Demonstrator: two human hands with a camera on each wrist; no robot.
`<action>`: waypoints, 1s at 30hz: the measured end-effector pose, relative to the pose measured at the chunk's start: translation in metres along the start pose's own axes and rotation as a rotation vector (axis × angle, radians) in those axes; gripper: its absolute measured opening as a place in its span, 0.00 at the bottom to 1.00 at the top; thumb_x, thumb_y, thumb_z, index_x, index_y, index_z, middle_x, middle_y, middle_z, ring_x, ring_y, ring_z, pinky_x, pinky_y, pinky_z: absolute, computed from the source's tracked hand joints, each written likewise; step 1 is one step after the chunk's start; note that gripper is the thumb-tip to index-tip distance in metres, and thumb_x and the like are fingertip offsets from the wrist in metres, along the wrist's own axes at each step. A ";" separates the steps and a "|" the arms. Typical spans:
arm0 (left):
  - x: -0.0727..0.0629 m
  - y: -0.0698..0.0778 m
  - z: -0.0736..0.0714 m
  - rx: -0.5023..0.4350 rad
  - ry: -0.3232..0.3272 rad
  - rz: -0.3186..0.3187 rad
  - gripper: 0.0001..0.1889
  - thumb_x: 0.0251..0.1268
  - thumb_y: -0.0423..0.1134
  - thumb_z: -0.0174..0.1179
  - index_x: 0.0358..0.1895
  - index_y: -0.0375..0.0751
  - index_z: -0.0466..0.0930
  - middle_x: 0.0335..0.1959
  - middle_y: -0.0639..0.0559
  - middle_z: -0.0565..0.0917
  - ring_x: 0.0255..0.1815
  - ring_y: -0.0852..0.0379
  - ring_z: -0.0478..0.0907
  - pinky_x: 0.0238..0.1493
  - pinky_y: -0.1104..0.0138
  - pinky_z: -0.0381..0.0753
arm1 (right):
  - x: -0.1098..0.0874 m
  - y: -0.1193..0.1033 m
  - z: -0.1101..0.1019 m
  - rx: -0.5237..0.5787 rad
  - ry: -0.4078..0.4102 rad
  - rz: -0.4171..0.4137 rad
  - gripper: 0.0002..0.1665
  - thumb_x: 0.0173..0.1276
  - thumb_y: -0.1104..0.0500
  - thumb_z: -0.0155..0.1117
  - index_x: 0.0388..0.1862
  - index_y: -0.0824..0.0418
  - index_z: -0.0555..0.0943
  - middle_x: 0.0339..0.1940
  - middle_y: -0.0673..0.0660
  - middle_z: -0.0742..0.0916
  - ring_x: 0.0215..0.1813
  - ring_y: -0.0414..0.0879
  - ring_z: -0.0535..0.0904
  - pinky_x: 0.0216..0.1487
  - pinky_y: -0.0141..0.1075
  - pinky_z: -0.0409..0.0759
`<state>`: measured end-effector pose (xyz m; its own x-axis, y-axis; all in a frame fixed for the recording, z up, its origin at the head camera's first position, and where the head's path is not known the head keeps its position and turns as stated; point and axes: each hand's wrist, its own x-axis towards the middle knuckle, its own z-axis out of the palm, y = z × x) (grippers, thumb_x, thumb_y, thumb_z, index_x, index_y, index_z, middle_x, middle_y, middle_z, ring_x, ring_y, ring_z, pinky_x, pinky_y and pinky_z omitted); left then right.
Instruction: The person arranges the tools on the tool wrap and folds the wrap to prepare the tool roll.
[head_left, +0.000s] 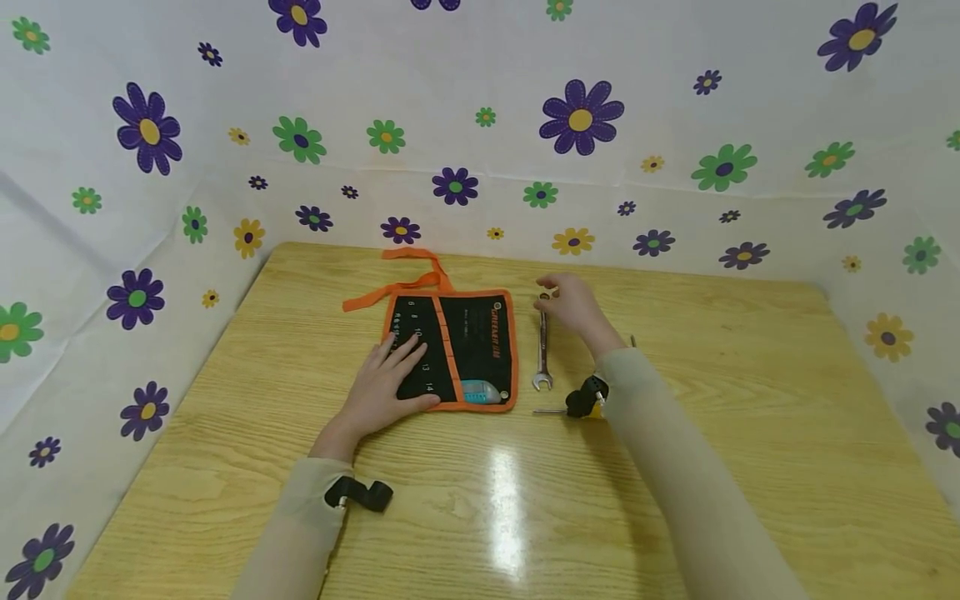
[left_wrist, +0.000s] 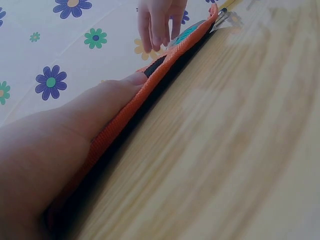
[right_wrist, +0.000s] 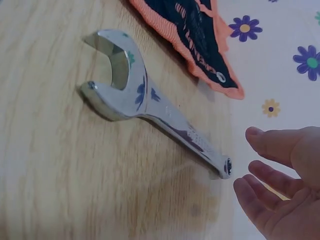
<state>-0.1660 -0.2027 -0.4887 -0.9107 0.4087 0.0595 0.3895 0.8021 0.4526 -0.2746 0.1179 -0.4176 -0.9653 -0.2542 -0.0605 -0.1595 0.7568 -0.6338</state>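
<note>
A black tool pouch with orange trim (head_left: 480, 333) lies on the table, with numbers along its pocket. My left hand (head_left: 384, 379) rests on its left part with fingers spread, and the thumb (left_wrist: 112, 95) lies along the orange edge in the left wrist view. To the right of the pouch lies a silver combination wrench (head_left: 543, 346), its open jaw toward me. My right hand (head_left: 573, 304) is over its far ring end. In the right wrist view the thumb and loosely bent fingers (right_wrist: 272, 177) stand apart from the wrench (right_wrist: 165, 112), holding nothing.
A screwdriver with a yellow handle (head_left: 596, 412) lies partly hidden under my right forearm. Orange ties (head_left: 397, 287) trail from the pouch's far edge. A light-blue piece (head_left: 480, 392) shows at the pouch's near right corner. A flowered white cloth (head_left: 510, 150) hangs behind the wooden table (head_left: 420, 533).
</note>
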 end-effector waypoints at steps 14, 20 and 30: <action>-0.001 -0.002 0.002 0.000 0.005 -0.001 0.47 0.56 0.68 0.57 0.76 0.50 0.54 0.76 0.52 0.51 0.77 0.44 0.36 0.73 0.51 0.34 | 0.019 0.012 0.010 -0.013 -0.039 0.084 0.24 0.68 0.62 0.62 0.62 0.69 0.74 0.59 0.67 0.77 0.60 0.59 0.72 0.59 0.49 0.72; 0.000 -0.002 0.002 -0.001 0.004 0.000 0.47 0.56 0.69 0.57 0.76 0.50 0.54 0.77 0.52 0.51 0.77 0.45 0.35 0.73 0.51 0.34 | 0.025 0.017 0.014 -0.029 -0.018 0.084 0.20 0.68 0.63 0.62 0.56 0.71 0.78 0.55 0.66 0.81 0.57 0.58 0.75 0.58 0.47 0.74; 0.000 -0.003 0.002 0.005 0.000 -0.008 0.47 0.56 0.69 0.57 0.76 0.50 0.54 0.77 0.53 0.51 0.77 0.46 0.35 0.73 0.51 0.34 | 0.027 0.018 0.017 0.054 0.084 0.114 0.16 0.65 0.66 0.58 0.50 0.72 0.80 0.49 0.66 0.83 0.50 0.57 0.76 0.52 0.47 0.76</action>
<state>-0.1671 -0.2041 -0.4917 -0.9140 0.4019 0.0554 0.3824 0.8076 0.4490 -0.3002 0.1145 -0.4435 -0.9908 -0.1152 -0.0712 -0.0385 0.7437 -0.6674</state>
